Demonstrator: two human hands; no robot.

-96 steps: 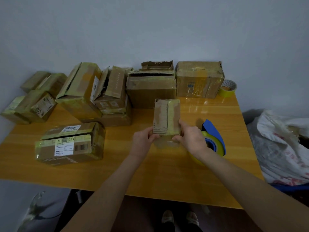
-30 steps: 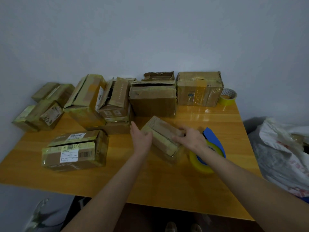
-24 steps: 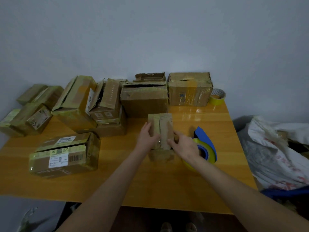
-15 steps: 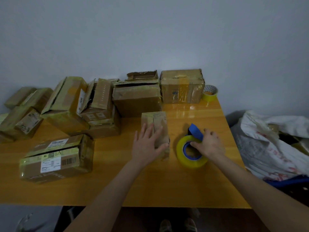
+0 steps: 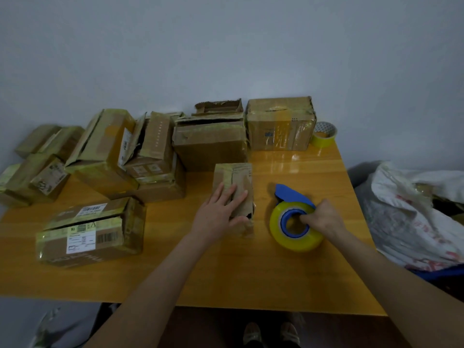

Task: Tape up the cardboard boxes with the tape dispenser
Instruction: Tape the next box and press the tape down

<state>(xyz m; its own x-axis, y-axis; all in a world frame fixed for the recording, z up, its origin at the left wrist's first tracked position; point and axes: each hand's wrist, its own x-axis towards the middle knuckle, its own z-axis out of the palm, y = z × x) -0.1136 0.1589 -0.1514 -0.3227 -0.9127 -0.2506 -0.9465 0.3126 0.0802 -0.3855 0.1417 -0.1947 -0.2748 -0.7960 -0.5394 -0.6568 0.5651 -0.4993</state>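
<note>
A small brown cardboard box [image 5: 238, 177] lies flat on the wooden table [image 5: 226, 272], near its middle. My left hand [image 5: 221, 213] rests palm-down on the box's near half, fingers spread, pressing it to the table. To its right stands the blue tape dispenser [image 5: 293, 222] with a fat roll of yellow tape. My right hand [image 5: 324, 218] grips the dispenser from the right, fingers hooked into the blue core.
Several taped and open cardboard boxes [image 5: 208, 144] crowd the back and left of the table. A labelled box [image 5: 90, 232] lies at the front left. A spare tape roll [image 5: 324, 134] sits at the back right corner. A heap of plastic bags [image 5: 411, 212] lies beyond the right edge.
Both hands turned the small box and laid it flat. My right hand then left the box and took hold of the tape dispenser, while my left hand stayed pressed on the box.
</note>
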